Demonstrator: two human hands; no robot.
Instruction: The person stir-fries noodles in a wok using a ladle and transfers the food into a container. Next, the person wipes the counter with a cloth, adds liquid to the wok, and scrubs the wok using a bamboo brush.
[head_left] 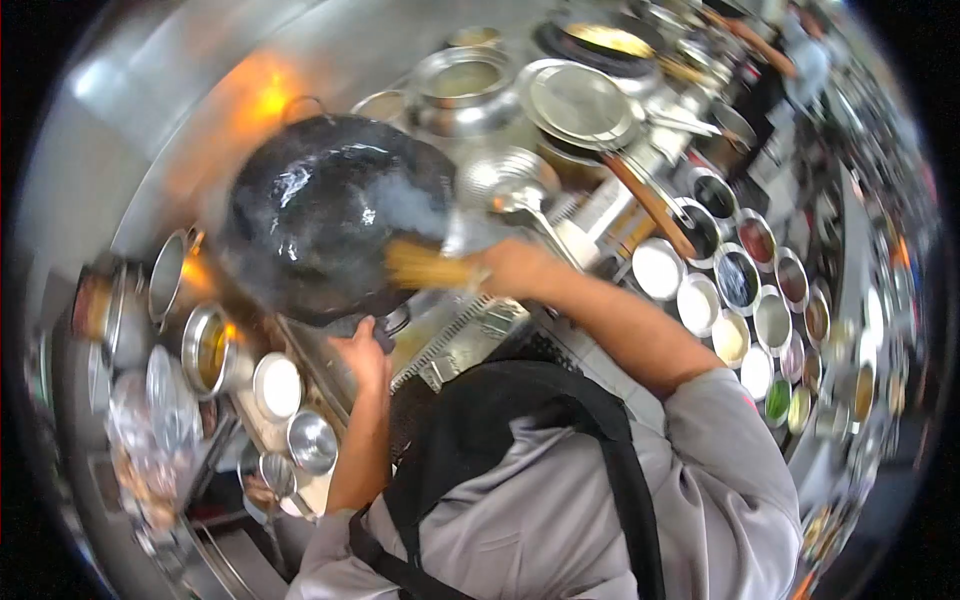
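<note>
A large black wok [310, 210] with shiny wet patches and some steam stands tilted over the stove. My left hand [362, 352] is closed around a dark cloth [372, 330] at the wok's near rim. In my right hand [515, 270] is a bundled straw-coloured brush [430, 266], its bristles at the right inner side of the wok. The brush is blurred. Right of the wok lie a perforated strainer [505, 172] and a metal ladle [530, 205].
Pots [462, 82] and a round mesh strainer [578, 103] stand behind. Many seasoning containers [738, 278] are at the right. Bowls [277, 386] and an oil pot [207, 350] sit at the left. Flames [270, 95] glow behind the wok. Another person [805, 65] stands far right.
</note>
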